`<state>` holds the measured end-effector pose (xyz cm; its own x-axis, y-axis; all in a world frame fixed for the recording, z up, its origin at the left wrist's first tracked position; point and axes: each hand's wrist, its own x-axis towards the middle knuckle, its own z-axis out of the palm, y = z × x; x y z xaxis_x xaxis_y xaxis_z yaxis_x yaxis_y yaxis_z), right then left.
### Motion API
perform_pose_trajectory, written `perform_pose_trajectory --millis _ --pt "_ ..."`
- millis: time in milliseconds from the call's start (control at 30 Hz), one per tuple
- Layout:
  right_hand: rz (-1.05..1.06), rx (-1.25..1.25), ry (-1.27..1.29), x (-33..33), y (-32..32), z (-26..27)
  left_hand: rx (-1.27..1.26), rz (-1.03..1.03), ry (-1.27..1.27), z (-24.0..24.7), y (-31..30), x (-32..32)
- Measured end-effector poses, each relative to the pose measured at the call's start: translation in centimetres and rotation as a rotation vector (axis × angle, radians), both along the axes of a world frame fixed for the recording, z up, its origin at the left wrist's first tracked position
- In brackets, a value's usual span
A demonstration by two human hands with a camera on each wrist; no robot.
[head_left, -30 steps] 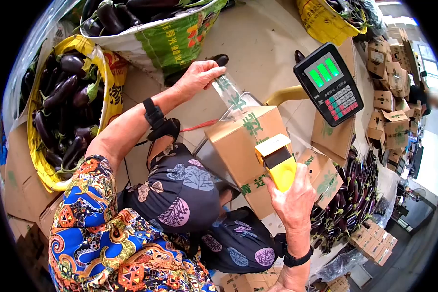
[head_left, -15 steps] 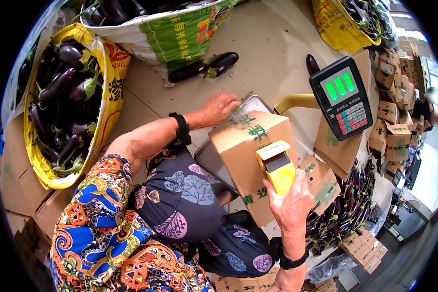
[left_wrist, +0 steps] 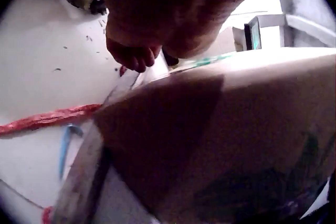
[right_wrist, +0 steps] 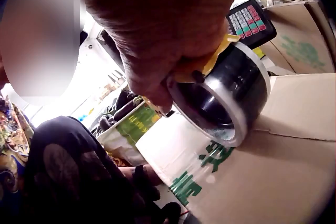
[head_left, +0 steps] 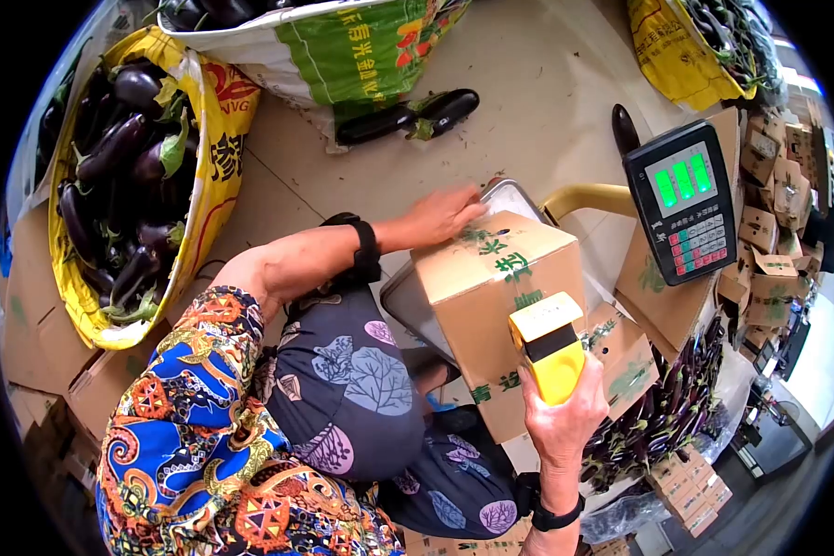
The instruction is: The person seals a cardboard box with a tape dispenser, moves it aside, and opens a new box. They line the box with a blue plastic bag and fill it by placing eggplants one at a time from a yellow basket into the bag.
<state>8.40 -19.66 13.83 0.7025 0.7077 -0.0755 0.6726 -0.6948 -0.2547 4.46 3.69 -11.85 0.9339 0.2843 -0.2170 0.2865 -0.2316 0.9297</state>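
The left hand [head_left: 445,215], raised with the loose tape end a second ago, is now down by the carton's [head_left: 477,310] edge, fingers loosely extended; the printed tape [head_left: 512,267] lies along the top, its end seemingly stuck down; the right hand [head_left: 570,415] grips the yellow dispenser [head_left: 556,369] at the carton. The carton sits on a metal tray [head_left: 408,304].

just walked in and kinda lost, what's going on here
A person is taping a cardboard box on a metal platform. Their right grip holds a yellow tape dispenser at the box; their left grip is by its edge. Green-printed tape lies across the box. A lit digital display stands nearby.
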Motion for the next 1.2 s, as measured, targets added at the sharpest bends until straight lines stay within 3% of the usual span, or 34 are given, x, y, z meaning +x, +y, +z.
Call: perform_pose_trajectory --millis 33,133,267,300,400,500,600,733,767,900,1000,1067,1133,1200 --pt "-0.006 0.003 0.003 0.0 -0.1 -0.1 -0.070 0.064 -0.009 0.9 -0.3 0.7" --pt "-0.008 0.029 0.020 0.2 0.1 0.0 0.043 0.040 -0.229 -5.4 -2.9 2.1" --pt "-0.012 0.038 0.035 0.3 -0.5 0.1 0.354 -0.127 -0.191 -4.7 -0.8 1.5" --pt "-0.015 0.035 0.033 0.3 -0.5 0.1 0.334 -0.118 -0.171 -3.8 -0.2 1.2" --pt "-0.041 0.035 0.032 -0.1 -0.5 -0.1 0.241 0.274 -0.199 -4.3 0.0 1.8" --pt "-0.039 0.036 0.040 0.1 -0.5 0.0 0.095 0.270 -0.065 -2.6 -2.0 5.2" --pt "-0.034 0.019 0.048 0.2 -0.4 0.2 -0.157 -0.061 -0.215 -3.3 -3.5 6.1" --pt "-0.021 0.038 0.040 0.3 0.1 0.2 0.246 0.040 -0.100 -6.5 -2.7 3.5" --pt "-0.015 0.042 0.045 0.4 0.0 0.3 0.167 -0.005 0.043 -6.5 -2.5 2.9" --pt "-0.035 0.050 0.058 0.3 -0.2 0.4 0.140 0.099 -0.053 -5.0 -2.7 2.1" --pt "-0.031 0.072 0.058 0.5 -0.5 0.2 -0.195 0.038 -0.119 2.8 -1.8 3.9" --pt "-0.021 0.092 0.051 0.4 -0.6 0.0 -0.279 -0.075 -0.158 8.6 -1.5 4.7" --pt "-0.002 0.114 0.032 0.4 -0.6 -0.1 -0.256 -0.123 -0.305 10.3 -2.9 5.5" --pt "-0.009 0.122 0.034 0.4 -0.6 -0.2 -0.105 -0.188 -0.234 11.7 -3.4 5.7"
